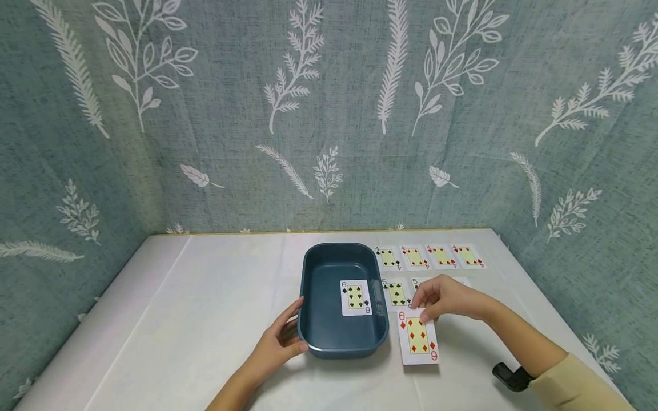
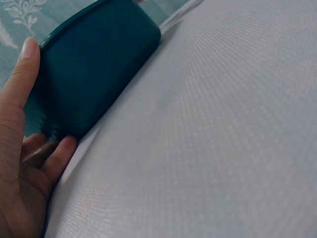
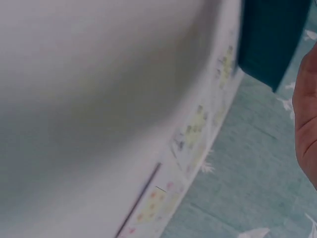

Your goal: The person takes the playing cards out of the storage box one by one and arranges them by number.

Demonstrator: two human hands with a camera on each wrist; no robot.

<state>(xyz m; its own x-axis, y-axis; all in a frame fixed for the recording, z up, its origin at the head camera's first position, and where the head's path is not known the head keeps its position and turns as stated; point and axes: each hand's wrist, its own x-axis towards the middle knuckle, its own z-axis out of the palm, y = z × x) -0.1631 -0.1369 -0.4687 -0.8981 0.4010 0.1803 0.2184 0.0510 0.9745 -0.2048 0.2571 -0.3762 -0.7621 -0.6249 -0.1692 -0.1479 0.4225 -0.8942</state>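
Note:
My right hand [image 1: 452, 298] pinches the six of diamonds playing card [image 1: 418, 339] at its top edge, to the right of a dark teal plastic bin [image 1: 343, 344]. A black six card [image 1: 356, 298] lies face up inside the bin. At the bin's near left corner, my left hand [image 1: 277, 338] holds the wall. Its thumb [image 2: 27, 64] and curled fingers [image 2: 58, 158] touch the bin in the left wrist view. Beyond the right hand lies a row with a five of clubs [image 1: 397, 294] and other cards, partly covered by that hand.
A row of four-cards [image 1: 441, 257] lies at the back right of the white-covered table [image 1: 205, 302]. Patterned teal cloth [image 1: 339, 114] rises behind and at both sides. A black strap-like device [image 1: 513, 377] sits at the right wrist.

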